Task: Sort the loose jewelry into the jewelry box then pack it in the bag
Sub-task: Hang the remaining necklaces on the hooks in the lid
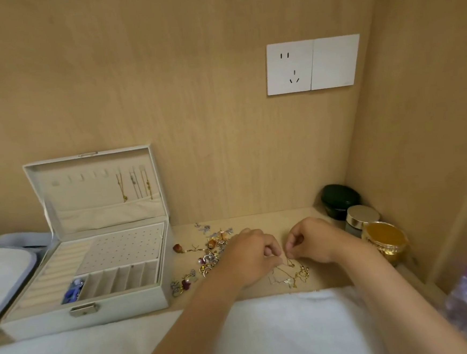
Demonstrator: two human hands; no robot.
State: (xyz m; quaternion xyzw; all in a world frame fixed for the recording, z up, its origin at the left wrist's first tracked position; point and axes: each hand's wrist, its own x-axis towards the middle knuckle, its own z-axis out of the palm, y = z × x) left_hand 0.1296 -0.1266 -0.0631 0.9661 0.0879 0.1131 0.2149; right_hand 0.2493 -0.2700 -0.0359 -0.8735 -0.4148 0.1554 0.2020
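Head view: a thin chain [288,262] lies tangled on the counter [258,219], pinched between left hand [249,256] and right hand [312,240] (untangling, apparently). Next it must be lifted free and hung in the open jewelry box [119,306], beyond the loose jewelry [208,258].

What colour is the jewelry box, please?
The jewelry box is off-white, clearest in the head view.

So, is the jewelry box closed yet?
No, the jewelry box stands open, its lid upright against the wall with a few necklaces hanging inside it.
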